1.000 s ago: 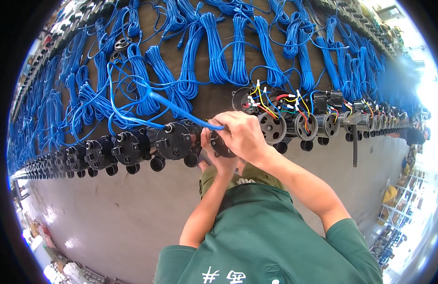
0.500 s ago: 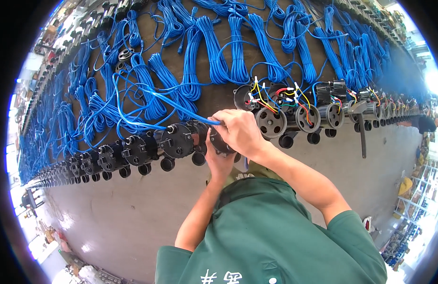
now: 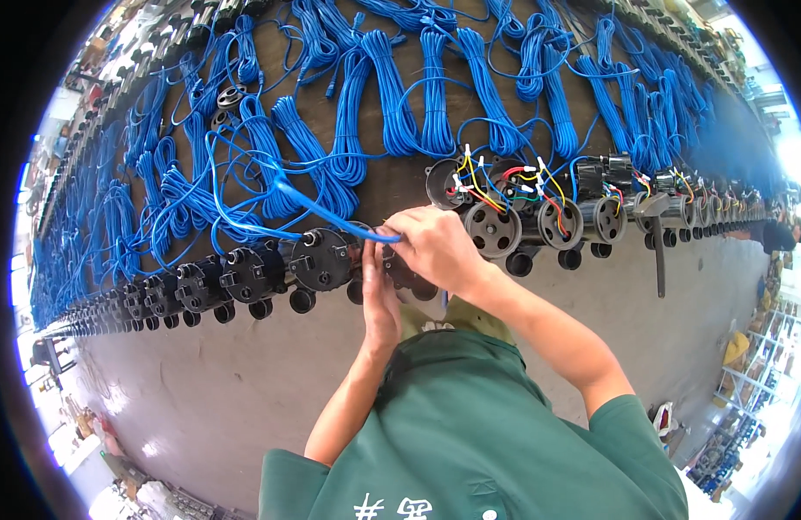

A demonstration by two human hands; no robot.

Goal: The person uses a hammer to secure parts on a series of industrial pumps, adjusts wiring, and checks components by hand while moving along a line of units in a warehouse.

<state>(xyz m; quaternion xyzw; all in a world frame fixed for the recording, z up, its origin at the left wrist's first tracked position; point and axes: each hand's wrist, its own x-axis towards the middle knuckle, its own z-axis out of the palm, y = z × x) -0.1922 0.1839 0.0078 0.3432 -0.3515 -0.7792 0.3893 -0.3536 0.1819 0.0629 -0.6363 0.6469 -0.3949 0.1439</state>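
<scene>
Grey floor (image 3: 244, 416) beneath, left hand (image 3: 380, 305) straighter

From my station I see a dark green, short-sleeved cloth shirt (image 3: 470, 416) bearing white characters (image 3: 392, 507) and a round white spot (image 3: 489, 515), olive-green cloth legwear (image 3: 493, 317), and a bare left hand (image 3: 381, 308) and right hand (image 3: 437, 247).

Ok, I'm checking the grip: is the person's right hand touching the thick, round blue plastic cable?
Touching. The head view shows it: the right hand pinches the blue cable, which runs without a gap into its grasp.
</scene>
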